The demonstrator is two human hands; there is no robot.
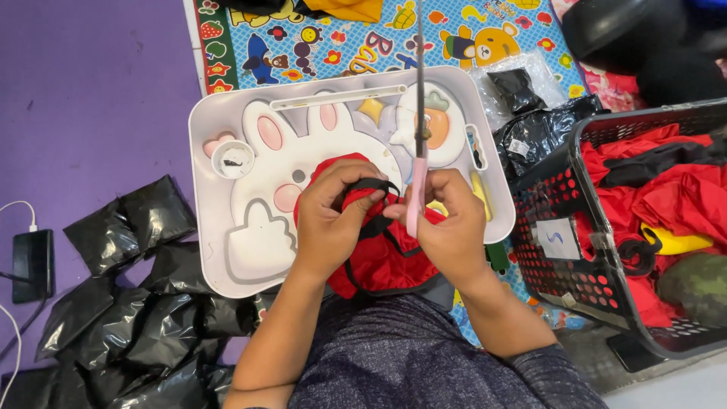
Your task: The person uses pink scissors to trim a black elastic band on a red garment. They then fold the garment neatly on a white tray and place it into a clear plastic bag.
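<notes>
My left hand [331, 216] pinches a black strap [369, 186] of a red cloth piece with black trim [379, 254] that lies over the near edge of a white lap tray [227, 129]. My right hand [452, 220] grips scissors with a pink handle [415, 193], blades pointing up and away over the tray. The two hands meet at the strap, fingertips almost touching. The rest of the red cloth hangs down toward my lap.
The tray has a rabbit design and a small round cup [232, 158] holding black scraps. Several black plastic bags [129, 303] lie at the left by a phone on a cable [32, 261]. A black basket [564, 227] of red clothes stands at the right, on a colourful play mat [341, 38].
</notes>
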